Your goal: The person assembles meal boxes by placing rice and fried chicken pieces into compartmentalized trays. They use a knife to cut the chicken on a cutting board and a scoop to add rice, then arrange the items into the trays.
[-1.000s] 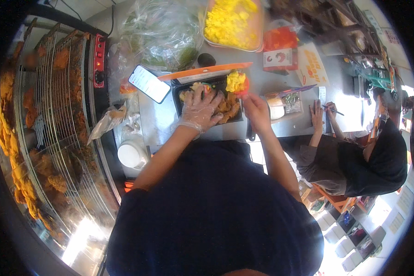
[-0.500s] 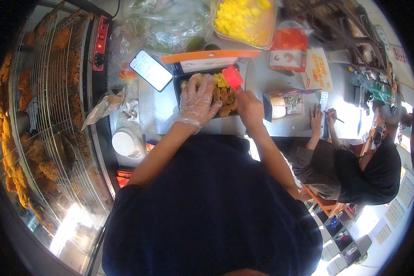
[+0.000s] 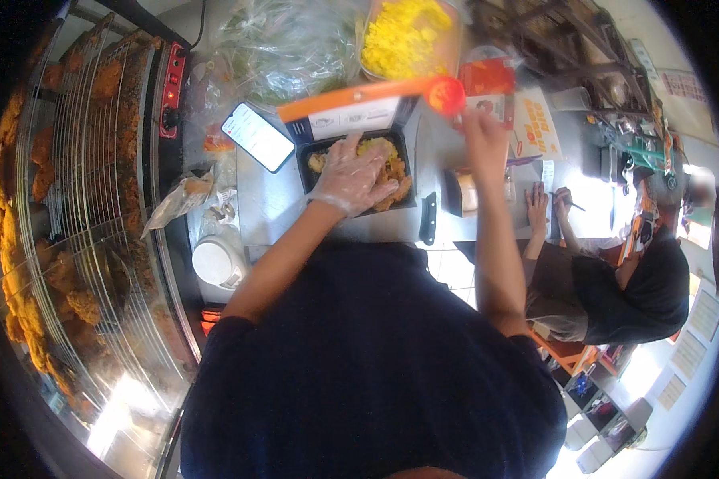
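My left hand (image 3: 356, 177), in a clear plastic glove, lies with fingers spread on food inside a black-lined takeaway box (image 3: 302, 169). Browned fried pieces (image 3: 397, 182) and some yellow crumbly food (image 3: 369, 148) show around the fingers; the rest is covered by the hand. The box's orange-edged lid (image 3: 359, 114) stands up on the far side. My bare right hand (image 3: 484, 132), slightly blurred, grips a red scoop (image 3: 445, 96) beyond the box's far right corner. The scoop's cup overlaps the end of the lid in view; whether they touch, I cannot tell.
A tub of yellow food (image 3: 453, 54) and a clear bag of greens (image 3: 287, 48) sit at the back. A phone (image 3: 257, 137) lies left of the box, a black-handled knife (image 3: 429, 219) right. Far left stands a warming cabinet (image 3: 112, 199); a co-worker (image 3: 615, 287) writes at right.
My right hand has moved right and farther away, carrying the scoop from above the box toward the tub's side. My left hand stays on the food. The knife now shows.
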Available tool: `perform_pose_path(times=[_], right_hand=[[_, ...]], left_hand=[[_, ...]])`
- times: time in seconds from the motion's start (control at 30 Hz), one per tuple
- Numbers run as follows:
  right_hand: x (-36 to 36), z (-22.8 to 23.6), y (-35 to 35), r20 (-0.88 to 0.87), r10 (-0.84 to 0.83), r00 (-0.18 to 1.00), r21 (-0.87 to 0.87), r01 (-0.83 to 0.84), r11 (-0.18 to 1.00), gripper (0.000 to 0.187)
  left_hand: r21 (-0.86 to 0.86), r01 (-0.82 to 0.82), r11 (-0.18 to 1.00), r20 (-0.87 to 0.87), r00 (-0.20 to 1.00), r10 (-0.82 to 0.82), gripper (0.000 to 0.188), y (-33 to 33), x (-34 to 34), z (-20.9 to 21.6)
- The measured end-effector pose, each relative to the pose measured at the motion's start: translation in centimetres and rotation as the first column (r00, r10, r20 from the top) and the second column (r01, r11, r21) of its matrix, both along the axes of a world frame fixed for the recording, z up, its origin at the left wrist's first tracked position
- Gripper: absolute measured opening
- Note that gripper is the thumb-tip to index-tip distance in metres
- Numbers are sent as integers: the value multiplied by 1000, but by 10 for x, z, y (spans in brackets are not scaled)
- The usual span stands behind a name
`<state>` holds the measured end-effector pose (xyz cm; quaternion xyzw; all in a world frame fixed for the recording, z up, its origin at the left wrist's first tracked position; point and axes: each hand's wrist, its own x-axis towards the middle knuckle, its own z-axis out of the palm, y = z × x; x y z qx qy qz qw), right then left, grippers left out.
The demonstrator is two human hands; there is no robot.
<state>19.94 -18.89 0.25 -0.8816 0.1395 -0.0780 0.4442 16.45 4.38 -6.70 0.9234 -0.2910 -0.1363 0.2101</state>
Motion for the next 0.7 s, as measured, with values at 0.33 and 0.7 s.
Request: perform_pose_path(times=[0.33,0.7], right_hand=[[88,54,-56,-281,170,945,263,-94,960,24],[-4,20,-72,420,-231,877,-229,349,909,27]], left_hand=[[-493,-179,852,20,976,216,34,71,-41,16],[-324,-780,536,-477,624,619,49,83,-79,-67]])
